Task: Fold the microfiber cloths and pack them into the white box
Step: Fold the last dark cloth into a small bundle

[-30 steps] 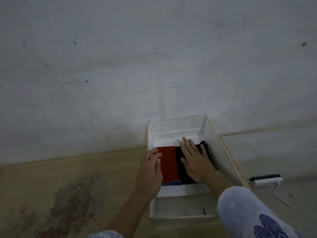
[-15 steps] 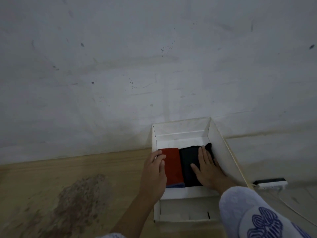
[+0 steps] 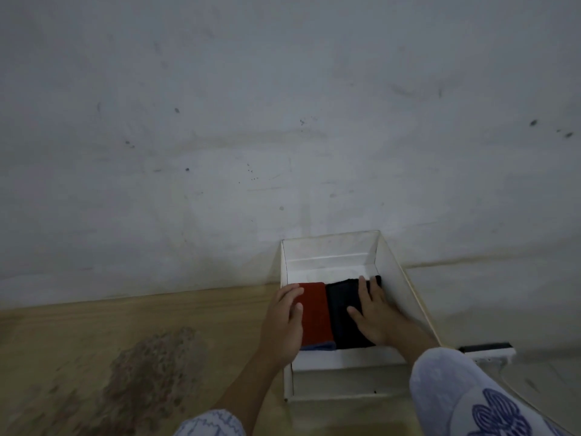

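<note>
The white box (image 3: 330, 251) stands against the wall on a wooden surface. Inside it lie a folded red cloth (image 3: 315, 313) on the left and a folded black cloth (image 3: 342, 305) on the right, side by side. A blue cloth edge (image 3: 317, 346) peeks out under the red one. My left hand (image 3: 283, 322) rests flat on the red cloth's left side at the box wall. My right hand (image 3: 374, 313) lies flat, fingers spread, on the right part of the black cloth.
A pale stained wall (image 3: 283, 121) rises right behind the box. The wooden surface (image 3: 94, 341) has a worn rough patch (image 3: 151, 366) at the left. A white and black power strip (image 3: 485, 350) with a cable lies to the right of the box.
My right hand slid from the middle of the black cloth toward its right side. The left hand stayed on the red cloth. The camera shifted slightly.
</note>
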Demonstrator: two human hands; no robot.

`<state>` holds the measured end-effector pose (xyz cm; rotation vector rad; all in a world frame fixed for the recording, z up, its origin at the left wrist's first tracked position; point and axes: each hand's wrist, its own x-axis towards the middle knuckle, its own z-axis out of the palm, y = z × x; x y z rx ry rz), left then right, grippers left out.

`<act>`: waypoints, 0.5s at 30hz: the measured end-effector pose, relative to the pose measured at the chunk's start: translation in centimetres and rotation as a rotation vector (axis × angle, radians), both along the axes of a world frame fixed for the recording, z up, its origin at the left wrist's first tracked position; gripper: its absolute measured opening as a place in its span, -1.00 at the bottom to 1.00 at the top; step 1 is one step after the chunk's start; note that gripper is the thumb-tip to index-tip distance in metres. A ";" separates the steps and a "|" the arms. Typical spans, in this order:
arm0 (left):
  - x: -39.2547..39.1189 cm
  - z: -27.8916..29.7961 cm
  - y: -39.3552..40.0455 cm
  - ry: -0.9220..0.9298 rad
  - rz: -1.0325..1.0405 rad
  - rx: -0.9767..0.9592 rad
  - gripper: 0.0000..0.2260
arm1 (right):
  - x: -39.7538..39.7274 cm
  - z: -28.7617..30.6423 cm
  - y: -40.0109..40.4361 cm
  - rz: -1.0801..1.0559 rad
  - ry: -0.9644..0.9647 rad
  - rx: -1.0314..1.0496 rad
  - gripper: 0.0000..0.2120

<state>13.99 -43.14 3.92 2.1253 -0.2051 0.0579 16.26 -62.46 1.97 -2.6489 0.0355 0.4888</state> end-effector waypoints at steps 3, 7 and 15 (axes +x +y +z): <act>-0.1 1.8 1.4 0.104 -0.058 -0.084 -0.71 | -0.2 3.6 1.1 0.073 -0.060 0.072 -0.36; -0.1 5.2 5.5 0.124 -0.075 -0.105 -0.74 | -0.1 8.1 4.7 0.162 -0.221 0.154 -0.48; -2.2 9.9 20.3 0.079 -0.032 -0.025 -0.75 | -1.1 13.2 19.0 0.400 -0.404 0.230 -0.65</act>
